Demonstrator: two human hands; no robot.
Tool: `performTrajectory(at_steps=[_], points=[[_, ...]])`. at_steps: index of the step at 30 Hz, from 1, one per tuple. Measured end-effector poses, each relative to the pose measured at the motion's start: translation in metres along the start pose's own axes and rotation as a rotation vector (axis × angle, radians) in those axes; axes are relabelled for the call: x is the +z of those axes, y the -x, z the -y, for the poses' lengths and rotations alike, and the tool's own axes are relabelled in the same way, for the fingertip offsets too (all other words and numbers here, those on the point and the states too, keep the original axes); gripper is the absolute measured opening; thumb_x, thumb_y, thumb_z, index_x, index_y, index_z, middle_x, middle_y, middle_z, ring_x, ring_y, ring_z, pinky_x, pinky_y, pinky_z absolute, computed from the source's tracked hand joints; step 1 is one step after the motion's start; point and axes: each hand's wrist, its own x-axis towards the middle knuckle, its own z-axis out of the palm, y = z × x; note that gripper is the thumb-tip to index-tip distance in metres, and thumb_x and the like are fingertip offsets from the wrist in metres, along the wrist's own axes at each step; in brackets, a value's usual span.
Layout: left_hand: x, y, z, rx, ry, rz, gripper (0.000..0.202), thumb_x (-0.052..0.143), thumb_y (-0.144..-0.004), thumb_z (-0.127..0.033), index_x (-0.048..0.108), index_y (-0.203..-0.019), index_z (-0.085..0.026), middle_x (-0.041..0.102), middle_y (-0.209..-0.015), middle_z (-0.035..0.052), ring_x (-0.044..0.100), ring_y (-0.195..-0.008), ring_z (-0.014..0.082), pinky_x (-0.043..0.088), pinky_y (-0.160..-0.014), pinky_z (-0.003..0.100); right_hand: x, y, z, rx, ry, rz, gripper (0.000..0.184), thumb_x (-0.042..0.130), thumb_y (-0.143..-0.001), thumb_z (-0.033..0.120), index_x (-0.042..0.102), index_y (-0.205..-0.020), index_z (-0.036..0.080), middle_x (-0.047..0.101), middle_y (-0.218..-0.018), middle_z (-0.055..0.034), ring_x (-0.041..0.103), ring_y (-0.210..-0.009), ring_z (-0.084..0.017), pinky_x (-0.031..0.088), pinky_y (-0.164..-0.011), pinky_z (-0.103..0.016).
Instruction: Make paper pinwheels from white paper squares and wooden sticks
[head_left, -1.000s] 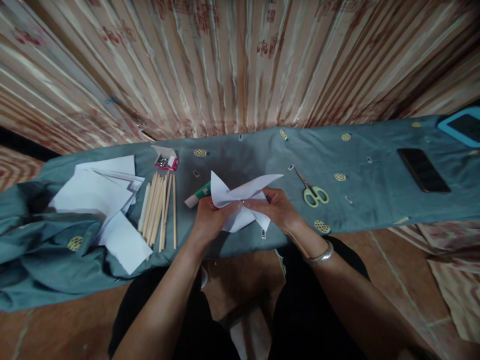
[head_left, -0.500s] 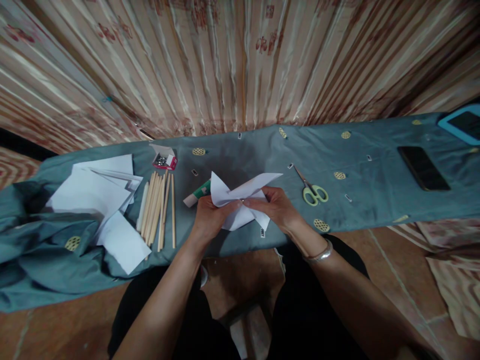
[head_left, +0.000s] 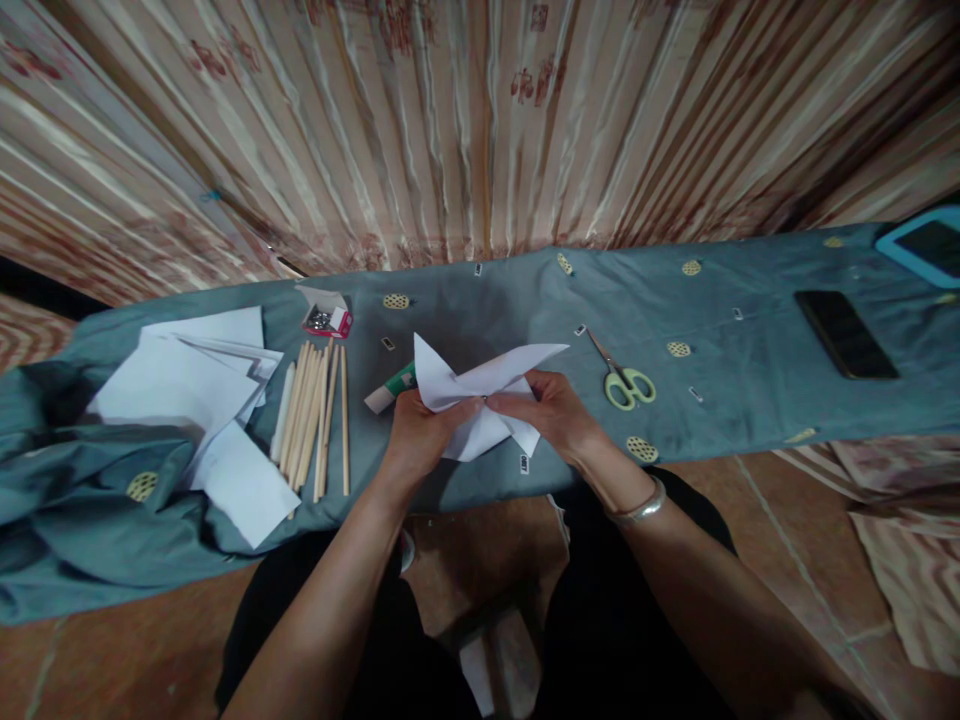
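Observation:
A white paper pinwheel (head_left: pixel 487 378) is held up between both hands over the cloth-covered table. My left hand (head_left: pixel 421 428) grips its left side, thumb pressed close to the centre. From the right, my right hand (head_left: pixel 556 412) pinches it, its thumb also meeting the middle, where a small shiny pin head shows. The other fingers of both hands are hidden behind the paper. Just beyond my left hand lies a green and white glue tube (head_left: pixel 391 387), partly covered by the pinwheel.
Left of my hands lie several wooden sticks (head_left: pixel 307 420), a small red and white box of pins (head_left: pixel 327 313) and white paper sheets (head_left: pixel 176 385). To the right are green-handled scissors (head_left: pixel 627 385), a black phone (head_left: pixel 846 335) and a blue-framed device (head_left: pixel 922 248). A curtain (head_left: pixel 480 130) hangs behind.
The pinwheel has tilted slightly, its upper left blade standing a little higher. Both hands keep their grip at almost the same place.

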Motion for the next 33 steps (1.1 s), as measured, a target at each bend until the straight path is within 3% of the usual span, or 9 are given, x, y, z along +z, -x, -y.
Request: performTrajectory(at_steps=[17,33], points=[[0.0004,-0.0011,0.0031,-0.049,0.05,0.008,0.025,0.083,-0.05,-0.025,0.075,-0.073,-0.016,0.077,-0.075,0.0051,0.069,-0.068,0.0213,0.056,-0.065,0.03,0.0009,0.0022,0.0033,-0.001,0.086,-0.002,0.032,0.086,-0.056,0.039,0.073,-0.073,0.016,0.068,-0.063,0.0014,0.054,-0.056,-0.011,0.046,-0.057,-0.026],[-0.0066,0.0007,0.0039,-0.004,0.005,0.073,0.023,0.082,-0.055,-0.028,0.075,-0.074,-0.019,0.077,-0.076,0.0054,0.07,-0.072,0.0248,0.056,-0.066,0.032,-0.0004,0.0038,0.0012,-0.016,0.115,0.04,0.031,0.085,-0.06,0.04,0.075,-0.078,0.018,0.072,-0.07,0.0002,0.059,-0.06,-0.014,0.047,-0.058,-0.028]])
